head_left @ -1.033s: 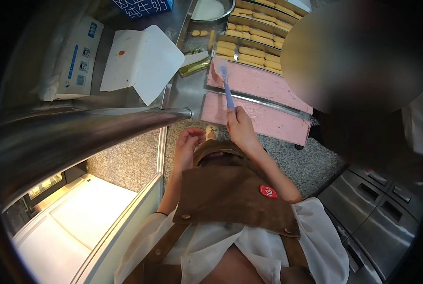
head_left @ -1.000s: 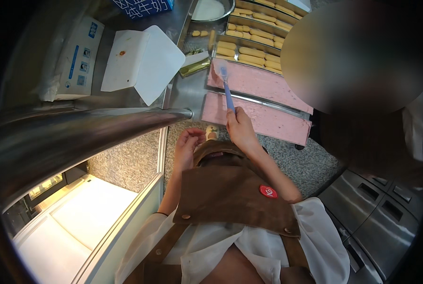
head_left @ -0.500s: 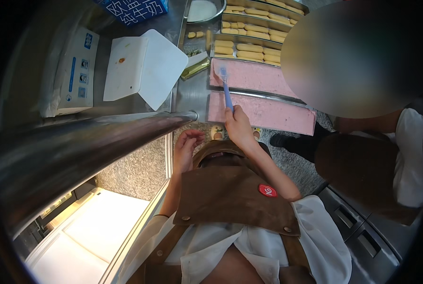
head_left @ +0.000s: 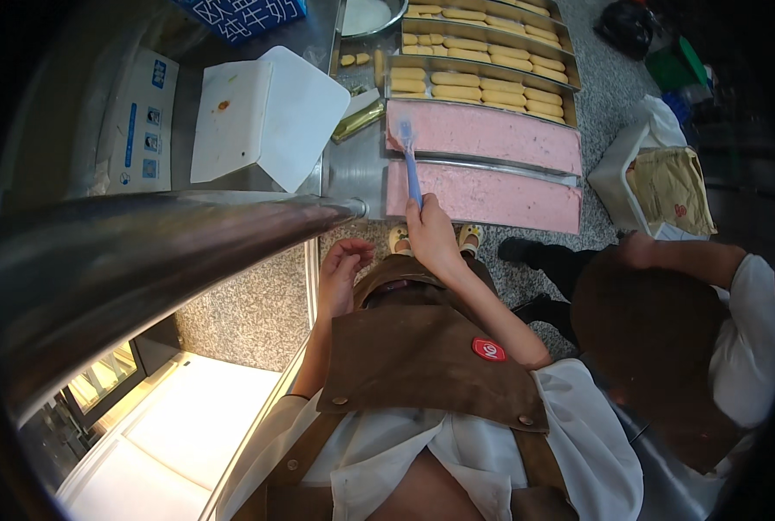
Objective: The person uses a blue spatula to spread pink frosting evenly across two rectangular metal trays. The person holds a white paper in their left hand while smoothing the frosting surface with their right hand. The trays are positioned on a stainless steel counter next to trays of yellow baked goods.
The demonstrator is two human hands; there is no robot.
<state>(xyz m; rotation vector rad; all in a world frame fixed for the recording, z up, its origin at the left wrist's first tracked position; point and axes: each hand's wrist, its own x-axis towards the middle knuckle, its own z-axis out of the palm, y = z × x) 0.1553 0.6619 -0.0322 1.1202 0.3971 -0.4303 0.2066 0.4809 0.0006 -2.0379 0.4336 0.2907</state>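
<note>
- Two long trays of pink cream lie side by side across the steel worktop (head_left: pixel 357 169); the near pink tray (head_left: pixel 492 195) reaches the worktop's front edge, and the far pink tray (head_left: pixel 492 135) lies just behind it, with a thin metal rim between them.
- Right hand (head_left: pixel 431 234): fingers closed around the lower end of a blue spatula (head_left: pixel 410 165), held above the left end of the near pink tray. The handle slants up and away, and the blade rests on the left end of the far pink tray.
- Left hand (head_left: pixel 344 269): fingers loosely curled, holding nothing, hanging below the worktop's front edge near the apron (head_left: pixel 422 356), well apart from the spatula.
- Behind the pink trays, three more trays of pale finger biscuits (head_left: pixel 479 87) fill the worktop to its back edge, leaving no free strip on that side.
- Left of the pink trays, a bare steel strip stays open, bounded by a small gold-coloured packet (head_left: pixel 357 122) and a white folded box (head_left: pixel 262 117).
- A thick steel rail (head_left: pixel 144 252) crosses from the left, ending just beside the near tray's left corner.
- To the right, another person (head_left: pixel 665 321) in a brown apron stands close to the trays' right ends, near a white bin (head_left: pixel 630 174) on the speckled floor.
</note>
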